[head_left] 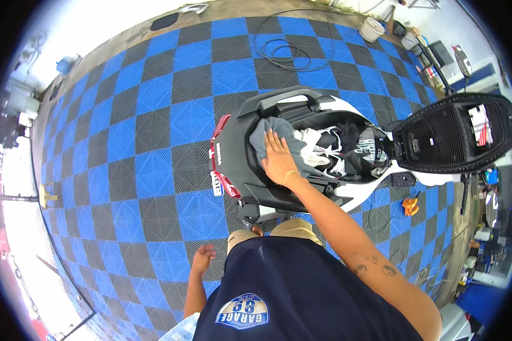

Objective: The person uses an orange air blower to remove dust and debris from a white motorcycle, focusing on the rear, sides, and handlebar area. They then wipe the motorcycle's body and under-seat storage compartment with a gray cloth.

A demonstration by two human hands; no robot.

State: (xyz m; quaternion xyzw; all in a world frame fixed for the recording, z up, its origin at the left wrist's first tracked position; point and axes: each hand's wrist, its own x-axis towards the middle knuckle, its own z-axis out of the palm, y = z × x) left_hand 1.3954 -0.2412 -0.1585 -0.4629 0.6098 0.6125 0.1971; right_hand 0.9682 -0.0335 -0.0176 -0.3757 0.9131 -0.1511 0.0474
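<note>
My right hand (278, 158) lies flat, fingers spread, on a grey cloth (262, 133) at the rear end of a Honda scooter's open under-seat compartment. Beside the cloth, the compartment holds white and black fabric items (324, 149) and a glossy black object with white markings (367, 147). The scooter's seat (443, 132) is tipped up towards the front, its underside showing. Over the floor, left of my legs, my left hand (205, 255) hangs with loosely bent fingers and touches nothing. The black tail cover (230, 157) and red tail light are nearest the left.
Blue and black tiles (158, 162) cover the floor. A black hose (281, 55) lies coiled beyond the scooter, with a white bucket (371, 30) further right. An orange tool (410, 206) rests on the floor near the scooter's side. A yellow stand (47, 196) is far left.
</note>
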